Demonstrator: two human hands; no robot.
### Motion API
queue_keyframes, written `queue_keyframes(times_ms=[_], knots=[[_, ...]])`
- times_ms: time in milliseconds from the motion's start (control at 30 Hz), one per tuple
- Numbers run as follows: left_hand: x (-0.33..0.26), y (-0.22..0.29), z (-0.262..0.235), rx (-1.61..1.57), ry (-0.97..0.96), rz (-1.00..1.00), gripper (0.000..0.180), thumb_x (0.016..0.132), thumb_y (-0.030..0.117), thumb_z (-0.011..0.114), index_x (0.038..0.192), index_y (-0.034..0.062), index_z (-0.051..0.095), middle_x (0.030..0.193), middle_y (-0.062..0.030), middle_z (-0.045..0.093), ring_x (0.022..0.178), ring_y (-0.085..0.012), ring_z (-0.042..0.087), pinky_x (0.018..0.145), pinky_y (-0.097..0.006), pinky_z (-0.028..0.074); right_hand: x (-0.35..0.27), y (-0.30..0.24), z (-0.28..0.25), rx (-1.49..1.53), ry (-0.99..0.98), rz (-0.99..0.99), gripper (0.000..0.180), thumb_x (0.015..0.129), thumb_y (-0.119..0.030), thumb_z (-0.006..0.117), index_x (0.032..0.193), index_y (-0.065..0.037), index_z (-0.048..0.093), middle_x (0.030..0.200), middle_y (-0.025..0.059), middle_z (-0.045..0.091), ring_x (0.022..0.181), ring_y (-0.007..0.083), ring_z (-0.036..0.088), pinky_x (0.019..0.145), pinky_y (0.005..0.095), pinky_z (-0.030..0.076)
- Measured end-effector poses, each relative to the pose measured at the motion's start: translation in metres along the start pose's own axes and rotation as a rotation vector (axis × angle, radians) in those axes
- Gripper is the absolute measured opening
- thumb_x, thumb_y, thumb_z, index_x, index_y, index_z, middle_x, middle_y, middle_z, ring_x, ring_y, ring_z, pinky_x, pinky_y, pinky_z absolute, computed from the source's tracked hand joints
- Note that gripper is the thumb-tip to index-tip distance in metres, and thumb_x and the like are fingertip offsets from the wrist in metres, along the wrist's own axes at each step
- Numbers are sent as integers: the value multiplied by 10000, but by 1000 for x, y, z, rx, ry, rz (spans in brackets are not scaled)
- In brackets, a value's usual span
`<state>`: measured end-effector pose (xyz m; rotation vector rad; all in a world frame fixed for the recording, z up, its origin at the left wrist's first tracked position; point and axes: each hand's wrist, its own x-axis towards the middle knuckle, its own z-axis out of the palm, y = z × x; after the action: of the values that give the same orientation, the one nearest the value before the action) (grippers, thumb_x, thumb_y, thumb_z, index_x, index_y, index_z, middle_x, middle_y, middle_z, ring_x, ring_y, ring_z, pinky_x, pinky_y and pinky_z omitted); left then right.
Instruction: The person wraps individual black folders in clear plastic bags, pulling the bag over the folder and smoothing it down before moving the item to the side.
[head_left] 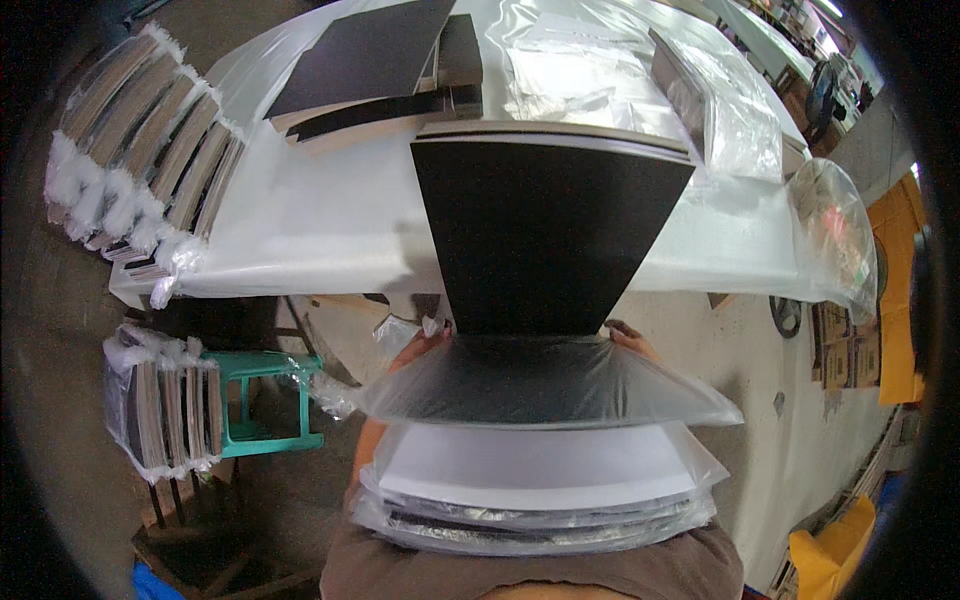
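A stack of black boards [555,235] with pale edges stands tilted in front of me, its top end resting near the table's front edge. A transparent plastic bag [540,385] covers its lower end. At the left side of the bag's mouth, my left hand [428,342] has its fingers closed on the film. Mirroring it on the right side, my right hand [632,343] also pinches the film beside the boards. Both palms are mostly hidden behind the plastic. Below, on my lap, lie bagged boards [540,465] with a white upper face.
Loose black boards [360,55] lie on the plastic-covered table [320,220], near flat plastic bags [570,75] and a wrapped stack [720,110]. Wrapped bundles [150,140] line the table's left end; more bundles [165,405] sit by a green stool [265,405]. A transparent bag [835,230] hangs right.
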<state>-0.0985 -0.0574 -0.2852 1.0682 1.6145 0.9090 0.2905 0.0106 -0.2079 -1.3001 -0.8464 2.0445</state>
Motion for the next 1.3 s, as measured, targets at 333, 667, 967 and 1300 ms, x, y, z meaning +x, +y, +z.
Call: queue_keyframes(times_ms=[333,667,967,1300], knots=[[-10,130,-76,-394,95,-83,423,826,413,472,1121,111,455,921,-69,547,727,-104,482,568,-182,365,-21,-46,-24,-379,111,-321,272,714,-115,645,957,-50,541,869,38,543,790,120,498,695,249,399],[-75,337,20,-868,-270,579,775,755,594,400,1343,231,49,1335,-111,228,1144,-234,306,891,-344,319,-80,-177,233,-601,-320,-1162,328,670,-117,697,929,-16,524,896,42,524,766,87,484,650,225,394],[-59,302,26,-642,-58,399,251,789,244,603,847,0,592,725,-18,592,621,-54,511,540,-197,417,-51,-168,206,-400,243,-1035,154,793,-77,568,726,10,461,568,3,491,579,22,410,488,176,346],[-58,313,32,-739,-270,298,271,750,196,649,927,29,531,854,-41,572,712,-88,535,626,-227,437,-49,-177,206,-470,120,-1223,126,690,-7,642,802,-27,589,744,63,617,670,87,559,610,212,410]])
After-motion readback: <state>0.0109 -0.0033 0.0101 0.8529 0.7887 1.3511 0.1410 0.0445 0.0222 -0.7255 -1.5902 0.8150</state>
